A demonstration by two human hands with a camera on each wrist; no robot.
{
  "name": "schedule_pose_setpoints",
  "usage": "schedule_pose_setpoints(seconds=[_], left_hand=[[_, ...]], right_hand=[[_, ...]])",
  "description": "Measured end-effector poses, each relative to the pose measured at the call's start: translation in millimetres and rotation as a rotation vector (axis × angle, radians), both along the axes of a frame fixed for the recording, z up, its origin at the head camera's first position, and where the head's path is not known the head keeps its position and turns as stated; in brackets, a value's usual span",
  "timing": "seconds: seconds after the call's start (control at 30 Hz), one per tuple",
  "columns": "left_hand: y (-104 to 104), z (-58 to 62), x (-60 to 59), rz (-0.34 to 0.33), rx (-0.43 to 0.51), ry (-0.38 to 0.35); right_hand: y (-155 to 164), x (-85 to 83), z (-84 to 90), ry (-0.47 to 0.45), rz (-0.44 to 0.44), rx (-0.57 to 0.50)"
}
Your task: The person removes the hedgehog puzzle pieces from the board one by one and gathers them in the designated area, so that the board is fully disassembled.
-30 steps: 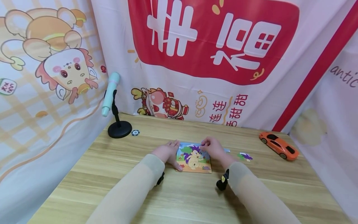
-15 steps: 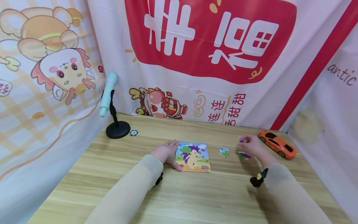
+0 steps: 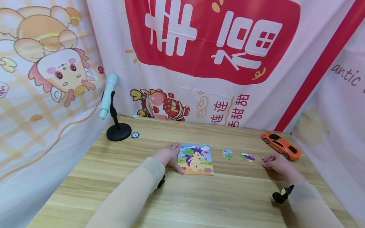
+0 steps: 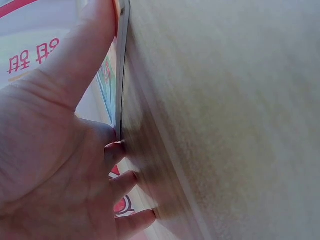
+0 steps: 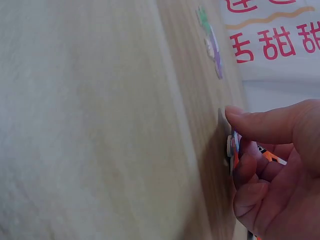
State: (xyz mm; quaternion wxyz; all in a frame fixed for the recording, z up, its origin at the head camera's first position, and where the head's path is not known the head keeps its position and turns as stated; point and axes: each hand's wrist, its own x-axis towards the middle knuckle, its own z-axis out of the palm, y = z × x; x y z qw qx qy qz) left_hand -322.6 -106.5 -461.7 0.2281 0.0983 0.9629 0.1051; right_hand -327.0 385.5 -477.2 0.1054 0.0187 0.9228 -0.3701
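Pinching a mostly hidden, flat multicoloured piece [image 5: 230, 146] with right hand [image 3: 276, 163], shifted nearer the right edge of the wood-grain surface [image 3: 199, 199]; resting uncurled left hand [image 3: 168, 155] on a square cartoon-printed board [image 3: 196, 161].

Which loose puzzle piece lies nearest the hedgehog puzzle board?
The blue-green piece; the purple-green piece lies farther right, and the right hand pinches the third piece.

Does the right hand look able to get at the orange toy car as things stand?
Probably yes: the orange car sits just beyond the right hand, with nothing visible between them, though its fingers pinch a puzzle piece.
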Motion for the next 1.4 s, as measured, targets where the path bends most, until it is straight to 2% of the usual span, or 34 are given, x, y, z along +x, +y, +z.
schedule_pose_setpoints(seconds=[0.27, 0.37, 0.47, 0.6, 0.67, 0.8, 0.93, 1.03, 1.17, 1.33, 1.4], left_hand=[[-3, -14.7, -11.1, 0.007, 0.001, 0.0], [-3, -13.8, -10.3, 0.009, -0.01, -0.001], [-3, -7.8, -5.4, 0.003, -0.015, -0.002], [-3, 5.6, 4.6, 0.008, 0.0, 0.002], [-2, 8.6, 6.8, 0.009, 0.008, 0.006], [-3, 1.1, 1.3, -0.008, -0.011, 0.008], [-4, -11.5, -8.5, -0.018, -0.031, 0.006], [-5, -17.7, -13.8, -0.016, -0.017, 0.013], [-5, -19.1, -15.3, -0.015, -0.019, 0.012], [-5, -19.1, -14.6, -0.012, -0.033, 0.014], [-5, -20.1, -15.5, -0.021, -0.041, 0.014]], right_hand=[[-5, 1.0, 2.2, -0.006, 0.006, 0.002], [-9, -3.1, 5.6, -0.043, 0.001, 0.001], [-18, -10.8, 14.3, -0.04, 0.0, -0.012], [-48, -22.8, 37.9, 0.059, 0.018, -0.003], [-69, -28.1, 51.2, 0.114, 0.044, 0.005], [-111, -37.8, 71.3, 0.177, 0.124, 0.015], [-157, -42.0, 78.6, 0.204, 0.246, -0.006], [-194, -40.4, 74.4, 0.198, 0.309, -0.028], [-241, -29.2, 54.3, 0.198, 0.357, -0.039], [-284, -11.5, 23.6, 0.191, 0.37, -0.063], [-294, -7.2, 14.7, 0.173, 0.348, -0.065]])
